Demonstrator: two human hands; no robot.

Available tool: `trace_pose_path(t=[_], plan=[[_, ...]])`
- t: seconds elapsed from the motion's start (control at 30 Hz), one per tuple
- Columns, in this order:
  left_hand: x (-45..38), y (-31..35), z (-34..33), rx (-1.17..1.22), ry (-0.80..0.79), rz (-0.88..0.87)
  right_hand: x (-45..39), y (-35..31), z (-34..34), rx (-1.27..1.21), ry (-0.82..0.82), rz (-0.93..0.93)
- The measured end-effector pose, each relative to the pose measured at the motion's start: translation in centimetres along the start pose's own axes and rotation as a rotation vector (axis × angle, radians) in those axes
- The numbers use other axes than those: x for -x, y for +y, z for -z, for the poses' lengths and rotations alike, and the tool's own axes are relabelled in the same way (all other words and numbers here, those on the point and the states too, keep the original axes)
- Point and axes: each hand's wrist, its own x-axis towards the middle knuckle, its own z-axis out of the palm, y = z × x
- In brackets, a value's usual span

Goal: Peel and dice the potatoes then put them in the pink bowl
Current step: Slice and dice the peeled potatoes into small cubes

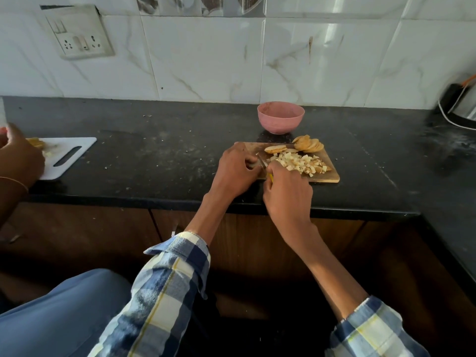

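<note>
A wooden cutting board (332, 177) lies on the black counter. A heap of diced potato (300, 163) covers its middle, and round potato slices (307, 145) are stacked at its far edge. My left hand (235, 168) curls over a piece of potato at the board's left end; the piece is mostly hidden. My right hand (286, 189) grips a knife (263, 164) with a yellow handle, its blade just right of my left fingers. The pink bowl (280, 119) stands behind the board; its inside is hidden from this angle.
Another person's hand (18, 155) works at a white cutting board (69, 157) on the left of the counter. A steel appliance with a white cord (461, 109) sits at the far right. A socket panel (77, 34) hangs on the tiled wall.
</note>
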Motion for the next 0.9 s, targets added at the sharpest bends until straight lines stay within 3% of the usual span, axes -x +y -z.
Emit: trace_pose_path(t=[0.57,0.9], plan=[[0.1,0.6,0.5,0.006,-0.027,-0.093,1.4,0.7,0.1,-0.071,0.098,-0.004],[0.2,0.5,0.4,0.039,-0.025,-0.08,-0.2,-0.2,-0.3,-0.044,0.002,-0.036]])
